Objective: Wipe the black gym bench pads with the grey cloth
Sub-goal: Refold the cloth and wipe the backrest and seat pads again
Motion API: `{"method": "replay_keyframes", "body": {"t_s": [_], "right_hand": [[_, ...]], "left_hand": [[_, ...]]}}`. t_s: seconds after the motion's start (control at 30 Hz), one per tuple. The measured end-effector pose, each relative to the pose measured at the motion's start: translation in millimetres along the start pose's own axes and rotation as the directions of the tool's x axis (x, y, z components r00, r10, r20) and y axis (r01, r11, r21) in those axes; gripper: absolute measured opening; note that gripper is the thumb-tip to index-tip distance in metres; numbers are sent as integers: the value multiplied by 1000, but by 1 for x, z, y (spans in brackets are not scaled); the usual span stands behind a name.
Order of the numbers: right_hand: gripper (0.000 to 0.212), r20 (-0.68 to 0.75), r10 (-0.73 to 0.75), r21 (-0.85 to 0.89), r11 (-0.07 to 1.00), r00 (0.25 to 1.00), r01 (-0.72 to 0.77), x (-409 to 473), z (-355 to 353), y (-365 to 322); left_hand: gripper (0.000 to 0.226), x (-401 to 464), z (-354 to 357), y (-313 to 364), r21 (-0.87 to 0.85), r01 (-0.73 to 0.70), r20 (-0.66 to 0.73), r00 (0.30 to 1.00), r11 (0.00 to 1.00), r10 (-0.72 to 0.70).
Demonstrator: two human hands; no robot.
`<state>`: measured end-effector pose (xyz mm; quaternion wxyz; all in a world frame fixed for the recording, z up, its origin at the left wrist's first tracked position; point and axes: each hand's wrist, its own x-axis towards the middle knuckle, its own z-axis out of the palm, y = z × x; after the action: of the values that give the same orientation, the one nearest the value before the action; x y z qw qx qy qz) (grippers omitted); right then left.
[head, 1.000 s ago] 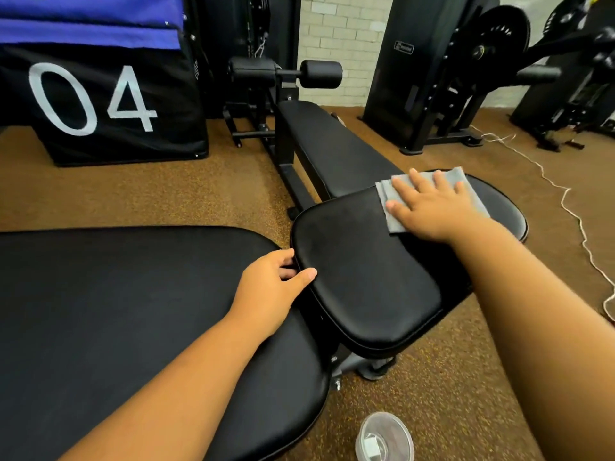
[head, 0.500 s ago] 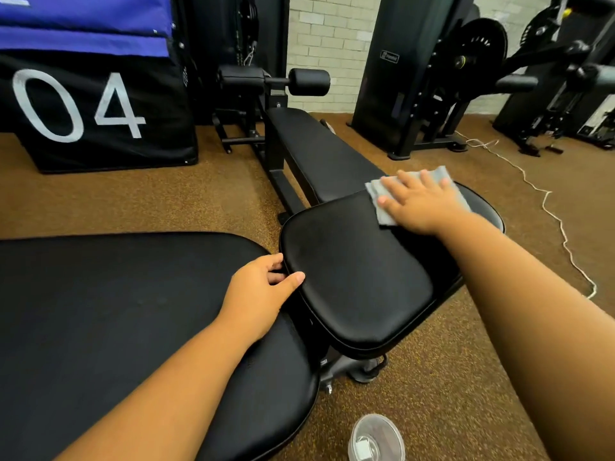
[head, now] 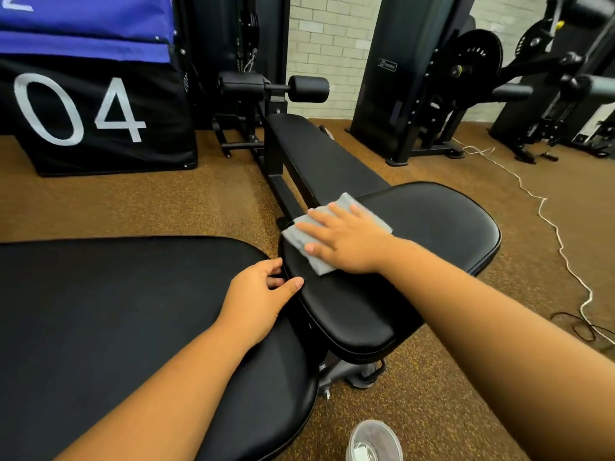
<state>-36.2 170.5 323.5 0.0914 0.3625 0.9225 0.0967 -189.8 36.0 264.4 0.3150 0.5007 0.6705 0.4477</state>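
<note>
A black seat pad (head: 432, 234) lies crosswise in the middle of the head view. My right hand (head: 346, 241) presses the folded grey cloth (head: 299, 236) flat on the pad's left far part, fingers spread over it. My left hand (head: 259, 297) grips the pad's near left edge, thumb on top and fingers curled into the gap. A wide black back pad (head: 109, 314) fills the lower left under my left forearm. A second long black bench pad (head: 319, 154) runs away behind the seat pad.
A black padded box marked 04 (head: 83, 111) stands at the back left. Roller pads (head: 307, 89) cap the far bench. Weight machines (head: 466, 71) line the back right. A white cord (head: 559, 241) trails over the brown floor at the right. A clear plastic cup (head: 374, 442) stands by my feet.
My right hand has slid the grey cloth leftward across the seat pad, from its far middle to its left far corner. My left hand has kept its grip on the pad's edge.
</note>
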Motion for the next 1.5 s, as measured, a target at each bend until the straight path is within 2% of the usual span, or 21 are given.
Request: {"method": "replay_keyframes", "body": {"t_s": [0.1,0.17,0.23,0.33,0.4,0.43,0.5,0.57,0.63,0.7,0.77,0.87,0.97,1.07,1.17,1.27,1.33,1.4,1.5], "right_hand": [[59,39,236,50,970,971,-237,10,-6,31],[57,75,340,73,936,937,-345,15,-7,27],[57,59,331,60,940,942,-335,15,-6,5],[60,-11,134,49,990,991,-133,-7,4,-33],[71,-13,17,40,999,1000,-17,-25,7,-34],[79,1,12,32,999,1000,-12,-31,4,-25],[80,-21,100,-13,995,995,-100,-32,3,11],[64,-12,295,-38,955,955,-295,-30,-1,53],[57,37,457,51,887,889,-458,-28,-5,74],[57,76,518,89,847,852,-523,-24,-4,63],[59,73,469,85,876,880,-474,-25,0,28],[76,0,308,103,946,951,-307,-54,6,-28],[61,-119,267,94,962,956,-257,-100,15,-60],[57,-130,370,135,926,920,-353,-135,26,-51],[59,-175,564,171,825,807,-539,-139,25,-8],[54,-110,699,250,707,706,-661,-126,18,36],[54,-77,733,231,673,676,-703,-119,14,42],[56,-83,724,193,685,685,-702,-115,14,26],[62,-125,612,171,789,781,-590,-124,21,-30]], "left_hand": [[56,-1,0,2,-2,-3,2,1000,1000,3],[55,-1,0,1,-8,5,2,1000,1000,-5],[57,-1,0,1,-10,12,2,1000,1000,-12],[60,0,-1,0,0,2,1,1000,1000,-2],[61,0,-1,0,8,-3,5,1000,1000,3],[61,-1,-1,0,0,1,7,1000,1000,-1],[60,-1,-1,-1,-19,9,8,1000,1000,-9],[58,-2,-1,-2,-27,7,11,1000,1000,-7],[57,-2,-1,-1,-30,4,13,1000,1000,-3],[57,-2,-1,-2,-34,3,11,1000,999,-3],[57,-2,-1,-1,-35,7,9,1000,999,-7],[58,-1,-2,-2,-43,7,11,1000,999,-7],[58,-1,-2,-2,-38,0,12,1000,999,0],[59,-2,-1,-3,-37,2,16,1000,999,-2],[59,-2,0,-3,-32,1,15,1000,999,-1],[59,-3,0,-2,-24,2,16,1000,1000,-2],[60,-3,0,-2,-27,8,18,1000,1000,-8],[60,-3,-1,0,-23,12,19,1000,1000,-11],[59,-4,-1,1,-14,12,16,1000,1000,-12]]}}
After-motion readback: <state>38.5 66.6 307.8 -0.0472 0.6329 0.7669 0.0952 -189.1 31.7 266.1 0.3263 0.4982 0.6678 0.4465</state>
